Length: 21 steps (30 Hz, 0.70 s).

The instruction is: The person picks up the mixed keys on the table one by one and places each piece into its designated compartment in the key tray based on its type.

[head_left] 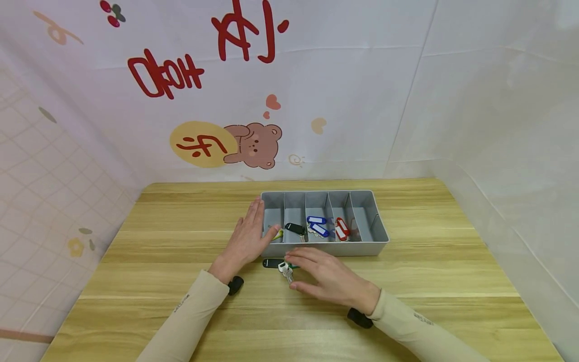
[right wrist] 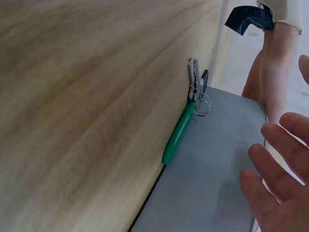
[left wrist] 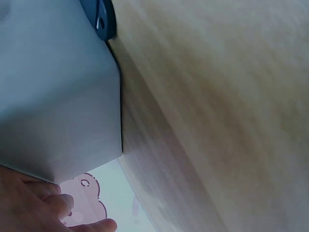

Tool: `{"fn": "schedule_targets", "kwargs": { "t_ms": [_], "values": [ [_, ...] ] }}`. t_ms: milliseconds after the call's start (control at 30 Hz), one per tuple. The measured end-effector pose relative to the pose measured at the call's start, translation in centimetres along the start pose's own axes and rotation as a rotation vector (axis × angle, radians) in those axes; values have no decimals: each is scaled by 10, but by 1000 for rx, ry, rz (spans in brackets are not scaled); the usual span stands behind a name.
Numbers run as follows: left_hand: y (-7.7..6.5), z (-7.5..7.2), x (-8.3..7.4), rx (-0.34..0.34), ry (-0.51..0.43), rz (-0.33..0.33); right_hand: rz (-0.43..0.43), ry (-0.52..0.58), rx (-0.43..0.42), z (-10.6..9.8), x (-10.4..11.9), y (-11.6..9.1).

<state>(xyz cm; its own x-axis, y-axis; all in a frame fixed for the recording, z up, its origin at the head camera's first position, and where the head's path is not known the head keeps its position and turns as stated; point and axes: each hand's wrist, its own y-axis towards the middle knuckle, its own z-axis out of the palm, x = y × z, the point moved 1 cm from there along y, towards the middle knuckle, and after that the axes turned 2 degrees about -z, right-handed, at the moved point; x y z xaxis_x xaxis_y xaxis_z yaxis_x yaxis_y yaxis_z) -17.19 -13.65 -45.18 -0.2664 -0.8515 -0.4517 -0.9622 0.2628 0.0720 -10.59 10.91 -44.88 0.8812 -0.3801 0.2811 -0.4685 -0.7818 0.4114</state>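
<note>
My left hand point(head_left: 246, 239) lies along the left end of a grey compartment tray point(head_left: 334, 249), its fingers straight and its thumb over the front left corner. In front of the tray, my right hand point(head_left: 325, 276) hovers with spread, slightly bent fingers. Beside its fingertips lie silver keys point(head_left: 285, 270) with a green key tag point(right wrist: 178, 133) and a black key tag point(head_left: 272, 263). The right wrist view shows the fingers apart from the green tag, which lies against the tray's wall.
Inside the tray, left to right, are a yellow-green tag point(head_left: 278, 234), a black tag point(head_left: 295, 229) with a key, blue tags point(head_left: 319, 230) and red tags point(head_left: 342, 227). The wooden table point(head_left: 181, 216) meets a printed curtain point(head_left: 362, 100) behind the tray.
</note>
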Motion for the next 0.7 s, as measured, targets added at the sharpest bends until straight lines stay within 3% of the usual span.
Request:
{"fn": "schedule_targets", "kwargs": {
  "t_ms": [700],
  "values": [
    [0,1,1,1,9,0,82,49,107,13,-11,4]
  ]
}}
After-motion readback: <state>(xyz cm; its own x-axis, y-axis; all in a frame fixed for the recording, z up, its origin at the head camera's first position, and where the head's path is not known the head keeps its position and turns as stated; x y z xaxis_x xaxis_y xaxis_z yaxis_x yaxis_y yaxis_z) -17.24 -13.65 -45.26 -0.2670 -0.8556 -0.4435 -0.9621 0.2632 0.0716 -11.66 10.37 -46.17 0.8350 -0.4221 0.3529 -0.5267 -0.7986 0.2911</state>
